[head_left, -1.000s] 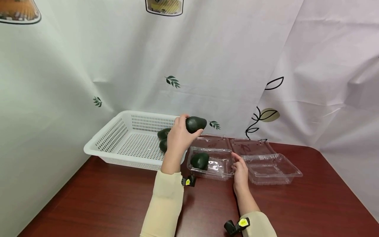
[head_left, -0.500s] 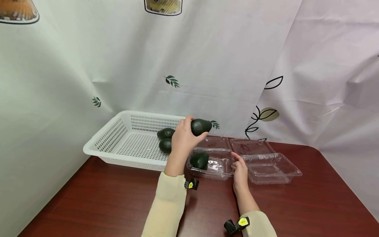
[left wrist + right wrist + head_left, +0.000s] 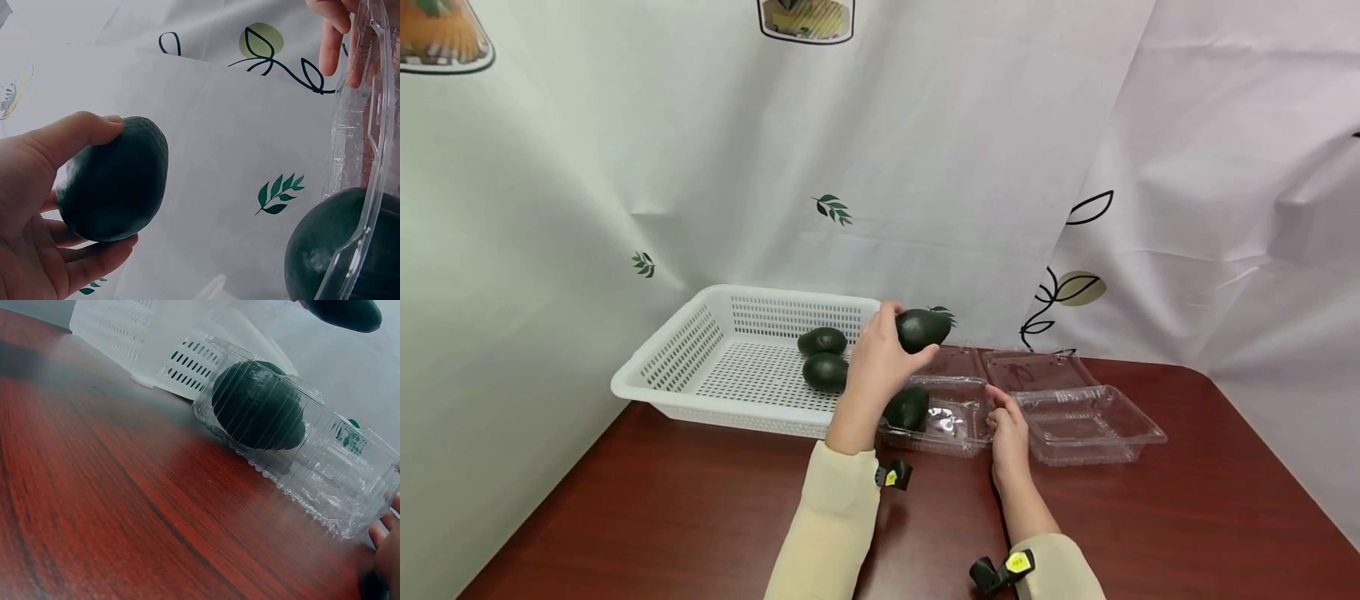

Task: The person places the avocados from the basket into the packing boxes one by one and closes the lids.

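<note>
My left hand (image 3: 880,358) grips a dark green avocado (image 3: 922,330) between thumb and fingers, raised above the near clear plastic clamshell container (image 3: 958,396). In the left wrist view, thumb and fingers lie on opposite sides of that avocado (image 3: 119,181). The clamshell stands with its lid folded back and has one avocado (image 3: 907,407) in its left end. My right hand (image 3: 1010,433) holds the right end wall of this clamshell, fingertips at the rim; part of its grip is hidden. Through the clear side, the right wrist view shows the avocado inside (image 3: 256,406).
A white perforated basket (image 3: 700,406) stands at the left, with two avocados (image 3: 822,341) visible in its right part. A second clear clamshell (image 3: 1093,425), lid open, sits to the right. The reddish-brown table (image 3: 715,517) meets a white printed curtain (image 3: 925,167) behind.
My left hand has carried its avocado rightward and slightly down, away from the basket and over the clamshell. More of the two basket avocados shows. My right hand stays at the clamshell.
</note>
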Available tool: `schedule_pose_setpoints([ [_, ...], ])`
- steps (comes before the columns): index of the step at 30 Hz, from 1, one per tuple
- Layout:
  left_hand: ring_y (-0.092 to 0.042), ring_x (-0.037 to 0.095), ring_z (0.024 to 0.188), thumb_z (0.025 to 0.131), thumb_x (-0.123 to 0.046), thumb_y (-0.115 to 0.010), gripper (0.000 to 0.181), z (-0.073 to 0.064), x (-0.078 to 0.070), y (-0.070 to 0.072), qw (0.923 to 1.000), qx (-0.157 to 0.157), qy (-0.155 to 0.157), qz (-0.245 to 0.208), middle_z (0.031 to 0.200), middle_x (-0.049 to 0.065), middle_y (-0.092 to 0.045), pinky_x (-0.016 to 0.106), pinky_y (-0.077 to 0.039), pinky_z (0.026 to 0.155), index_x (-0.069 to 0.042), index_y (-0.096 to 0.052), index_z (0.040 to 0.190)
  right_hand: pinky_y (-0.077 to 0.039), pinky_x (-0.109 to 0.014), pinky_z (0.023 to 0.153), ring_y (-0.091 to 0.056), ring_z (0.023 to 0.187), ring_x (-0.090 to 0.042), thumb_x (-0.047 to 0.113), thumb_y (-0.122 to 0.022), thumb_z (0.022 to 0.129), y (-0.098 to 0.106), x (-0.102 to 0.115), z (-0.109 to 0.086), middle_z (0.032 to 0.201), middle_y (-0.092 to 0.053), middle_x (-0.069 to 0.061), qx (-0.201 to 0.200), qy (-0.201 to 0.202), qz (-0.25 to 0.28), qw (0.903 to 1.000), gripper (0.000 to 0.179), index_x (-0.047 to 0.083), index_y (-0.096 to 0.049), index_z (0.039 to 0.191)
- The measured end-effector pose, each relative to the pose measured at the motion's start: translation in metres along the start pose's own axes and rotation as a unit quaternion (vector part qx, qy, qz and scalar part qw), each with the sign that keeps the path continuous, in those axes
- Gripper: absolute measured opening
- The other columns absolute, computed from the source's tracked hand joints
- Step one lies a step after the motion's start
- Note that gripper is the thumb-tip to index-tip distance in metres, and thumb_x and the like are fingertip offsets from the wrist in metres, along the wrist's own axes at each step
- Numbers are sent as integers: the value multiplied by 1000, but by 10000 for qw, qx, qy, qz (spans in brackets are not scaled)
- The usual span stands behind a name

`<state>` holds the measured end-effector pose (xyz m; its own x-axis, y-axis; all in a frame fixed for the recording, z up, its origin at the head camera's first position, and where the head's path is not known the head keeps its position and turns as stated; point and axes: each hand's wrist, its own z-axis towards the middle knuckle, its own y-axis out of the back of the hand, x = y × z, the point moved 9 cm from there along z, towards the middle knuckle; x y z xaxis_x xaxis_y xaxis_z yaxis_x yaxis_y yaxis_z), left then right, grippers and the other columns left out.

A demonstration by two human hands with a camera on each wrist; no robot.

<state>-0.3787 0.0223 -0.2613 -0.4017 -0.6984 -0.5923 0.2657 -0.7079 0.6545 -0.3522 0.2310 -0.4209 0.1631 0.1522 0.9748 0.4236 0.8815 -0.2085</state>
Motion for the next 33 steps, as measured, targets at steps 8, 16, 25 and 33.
schedule_pose_setpoints([
  [8, -50, 30, 109, 76, -35, -76, 67, -3, -5, -2, 9994, 59, -339, 42, 123, 10, -52, 47, -44, 86, -18, -46, 133, -37, -18, 76, -41, 106, -13, -7, -34, 81, -1, -1, -1, 127, -49, -10, 49, -25, -17, 10000, 47, -10, -48, 126],
  [16, -43, 35, 118, 81, -34, -71, 61, -3, -10, -15, 9970, 599, -496, -15, 135, 13, -42, 51, -41, 90, -35, -46, 137, -36, -18, 76, -41, 106, -13, -7, -34, 82, 2, -1, -2, 126, -50, -8, -36, -25, -66, 10000, 46, -10, -49, 125],
  [25, -34, 35, 126, 82, -30, -70, 57, -5, -11, -27, 9907, 1163, -158, -689, 141, 13, -34, 48, -43, 88, -36, -49, 134, -35, -20, 78, -39, 108, -17, -6, -34, 84, 1, 1, -2, 131, -45, -14, 52, -33, -108, 9999, 46, -8, -48, 128],
  [33, -33, 33, 126, 87, -28, -66, 56, -9, -12, -36, 9838, 1574, 4, -856, 141, 13, -33, 46, -43, 88, -33, -44, 138, -35, -19, 79, -39, 110, -16, -5, -34, 83, 0, 0, -1, 131, -44, -11, 139, -53, -165, 9998, 47, -6, -49, 128],
])
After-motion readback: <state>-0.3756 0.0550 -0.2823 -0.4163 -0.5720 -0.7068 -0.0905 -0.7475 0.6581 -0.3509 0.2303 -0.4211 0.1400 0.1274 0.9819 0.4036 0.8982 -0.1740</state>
